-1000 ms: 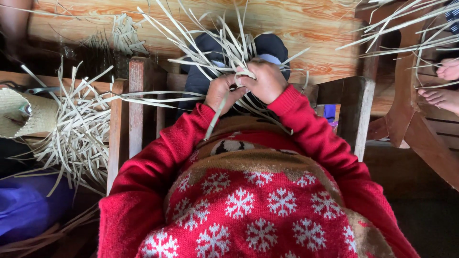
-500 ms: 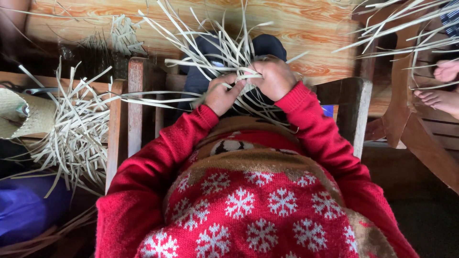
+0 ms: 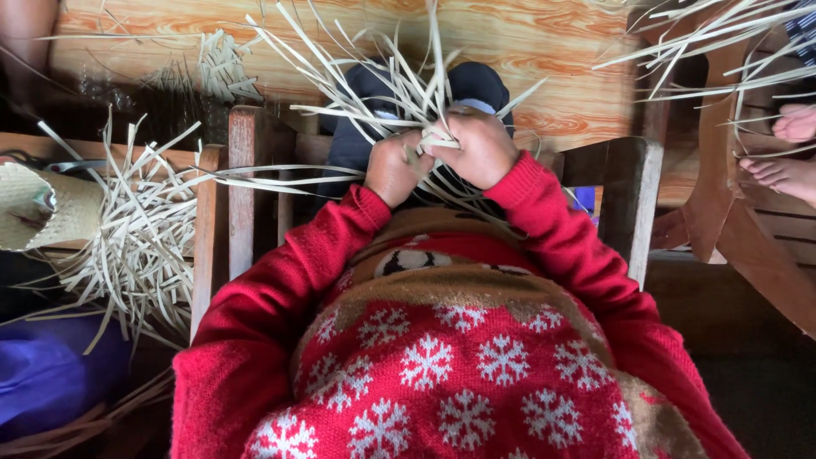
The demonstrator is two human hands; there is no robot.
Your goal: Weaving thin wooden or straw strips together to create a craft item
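My left hand (image 3: 393, 168) and right hand (image 3: 478, 146) sit knuckle to knuckle over my lap, fingers of both curled tight on a bunch of pale straw strips (image 3: 406, 95) that fan out above them. A looser heap of strips (image 3: 140, 242) lies on the wooden chair (image 3: 240, 183) to my left.

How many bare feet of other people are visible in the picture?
2: both at the right edge, the upper bare foot above the lower bare foot, on the brown wooden bench. More may be hidden outside the frame.

Left hand (image 3: 393, 167) and right hand (image 3: 478, 146) closer together on strips (image 3: 399, 93).
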